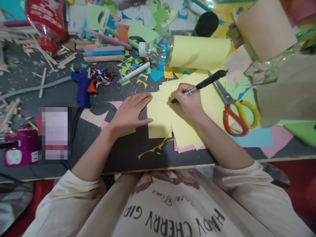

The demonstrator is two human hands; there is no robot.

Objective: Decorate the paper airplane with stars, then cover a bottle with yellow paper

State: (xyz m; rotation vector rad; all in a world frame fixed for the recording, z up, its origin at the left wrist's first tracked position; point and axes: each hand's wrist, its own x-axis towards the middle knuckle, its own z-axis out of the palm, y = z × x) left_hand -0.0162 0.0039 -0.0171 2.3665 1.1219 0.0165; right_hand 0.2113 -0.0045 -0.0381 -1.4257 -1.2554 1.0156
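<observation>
My right hand [189, 100] grips a black pen [209, 80], its tip on a sheet of yellow paper [158, 123]. A faint curved line shows on that sheet near the tip. My left hand [133, 112] lies with its thumb apart from its fingers, fingertips pressing the sheet's left edge. More yellow sheets [190, 135] are stacked beneath my right hand, with pink paper showing under them. Scissors [235, 110] with red and yellow handles rest right of my right forearm.
A blue glue gun [82, 87] lies at left, its cord trailing. A bottle wrapped in yellow paper [201, 51] lies behind the sheets. A purple power adapter [21, 148] sits front left. Paper scraps, wooden sticks and a red bottle [46, 23] cover the back.
</observation>
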